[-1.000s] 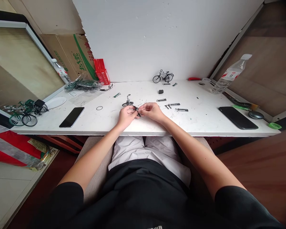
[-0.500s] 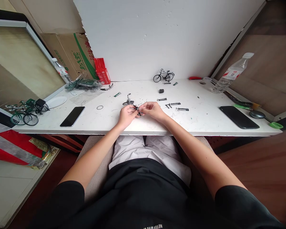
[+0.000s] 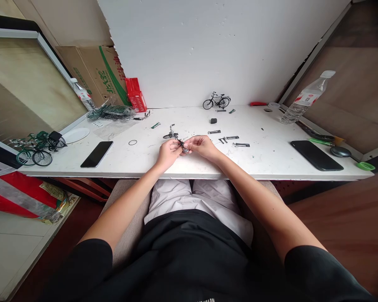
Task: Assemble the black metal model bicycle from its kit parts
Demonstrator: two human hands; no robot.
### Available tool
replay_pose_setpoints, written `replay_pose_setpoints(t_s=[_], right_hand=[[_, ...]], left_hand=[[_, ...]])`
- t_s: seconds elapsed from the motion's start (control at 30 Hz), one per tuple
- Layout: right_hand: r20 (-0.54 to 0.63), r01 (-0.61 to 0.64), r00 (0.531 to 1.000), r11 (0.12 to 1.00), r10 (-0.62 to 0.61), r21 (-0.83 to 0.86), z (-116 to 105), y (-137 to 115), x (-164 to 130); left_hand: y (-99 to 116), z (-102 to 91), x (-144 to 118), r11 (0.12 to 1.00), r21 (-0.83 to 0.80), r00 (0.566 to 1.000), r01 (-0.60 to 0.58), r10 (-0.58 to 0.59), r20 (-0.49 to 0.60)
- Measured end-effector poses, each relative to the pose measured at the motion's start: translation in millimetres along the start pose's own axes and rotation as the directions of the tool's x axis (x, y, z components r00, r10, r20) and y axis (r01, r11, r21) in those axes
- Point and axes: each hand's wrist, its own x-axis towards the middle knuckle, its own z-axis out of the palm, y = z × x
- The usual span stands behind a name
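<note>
Over the near middle of the white table [image 3: 264, 161], my left hand [image 3: 166, 153] and my right hand [image 3: 203, 147] meet, both pinching a small half-built model bicycle [image 3: 174, 137]. Its front wheel and handlebars stick out beyond my left fingers; the part between the fingertips is dark and mostly hidden. A finished black model bicycle [image 3: 216, 101] stands at the back by the wall. Several small metal parts [image 3: 231, 138] lie just right of my right hand, and a small black ring [image 3: 132, 142] lies to the left.
A black phone [image 3: 96, 154] lies at the left, another phone [image 3: 316, 155] at the right. A water bottle [image 3: 302, 100], pliers and a green-handled tool sit far right. A bag of green parts [image 3: 110, 112], a red box [image 3: 135, 94] and green model bicycles [image 3: 34, 149] are at the left.
Both hands stay together on the small bicycle; the fingers shifted slightly and the view moved a little. Nothing was picked up or put down.
</note>
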Motion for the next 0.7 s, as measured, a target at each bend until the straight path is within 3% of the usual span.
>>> replay_pose_setpoints(t_s=[0.23, 0.37, 0.43, 0.53, 0.6, 0.7], right_hand=[[0.007, 0.016, 1.0, 0.999, -0.017, 0.043, 0.9, 3.6, 2.8], [-0.143, 0.072, 0.985, 0.981, -0.098, -0.179, -9.3, 5.1, 3.5], [-0.237, 0.084, 0.949, 0.893, -0.206, -0.442, -21.1, 3.1, 4.0], [-0.249, 0.001, 0.922, 0.646, -0.295, -0.763, -44.4, -2.2, 4.4], [-0.246, -0.072, 0.928, 0.515, -0.279, -0.854, -60.2, -4.5, 3.8], [-0.288, -0.19, 0.937, 0.404, -0.197, -0.895, -77.9, -3.6, 2.0]], left_hand=[[-2.3, 0.7, 1.4, 1.0, 0.005, 1.0, 0.001, -0.001, -0.004], [-3.3, 0.4, 1.2, 1.0, 0.012, 1.0, -0.008, 0.008, -0.003], [-2.7, 0.6, 0.7, 1.0, 0.015, 1.0, -0.01, 0.011, -0.004], [-1.4, 1.3, 0.2, 1.0, 0.016, 1.0, -0.001, 0.001, -0.008], [-1.4, 1.2, 0.2, 1.0, 0.014, 1.0, 0.004, -0.004, -0.007], [-2.7, 0.1, 0.3, 1.0, 0.009, 1.0, -0.002, 0.002, -0.009]])
